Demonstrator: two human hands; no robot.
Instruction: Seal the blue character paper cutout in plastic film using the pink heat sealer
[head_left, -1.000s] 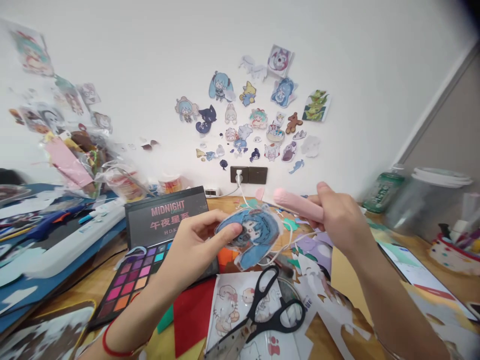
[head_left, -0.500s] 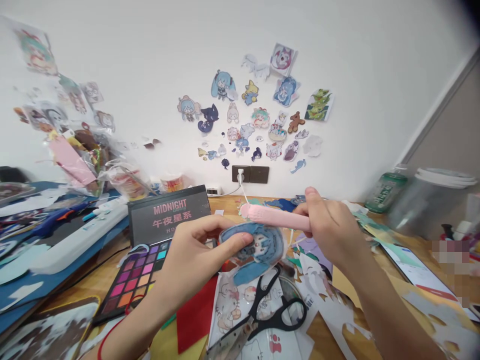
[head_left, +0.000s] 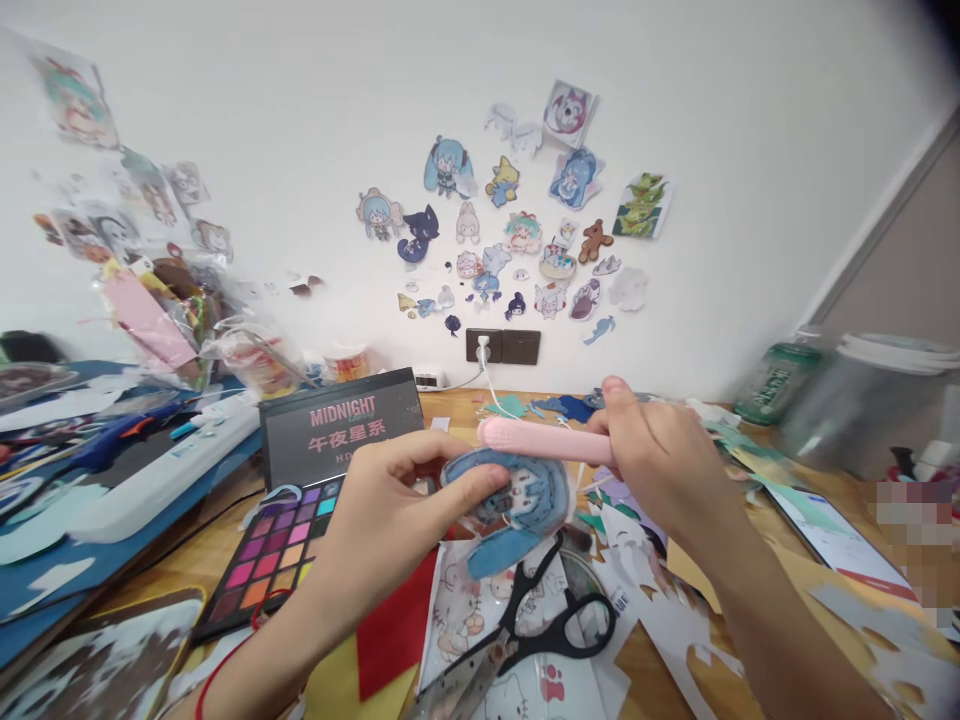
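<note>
My left hand (head_left: 394,515) pinches a laminated cut-out of a blue-haired cartoon figure (head_left: 517,505) by its left edge, thumb on top. My right hand (head_left: 660,465) is wrapped round a pink stick-shaped tool (head_left: 544,440) with a white cord, held level with its tip lying over the top edge of the cut-out. Both are raised above the wooden desk (head_left: 450,405). Black-handled scissors (head_left: 540,620) lie open on sticker sheets just below the hands.
An open eyeshadow palette (head_left: 300,510) with a black "MIDNIGHT" lid stands left of the hands. Paper scraps, red and yellow sheets cover the desk. A phone (head_left: 832,540) lies at the right, jars behind it. Stickers cover the wall above a socket (head_left: 501,347).
My right hand has swung the pink tool leftward and down, from beside the cut-out to across its top edge. My left hand kept its pinch and shifted slightly.
</note>
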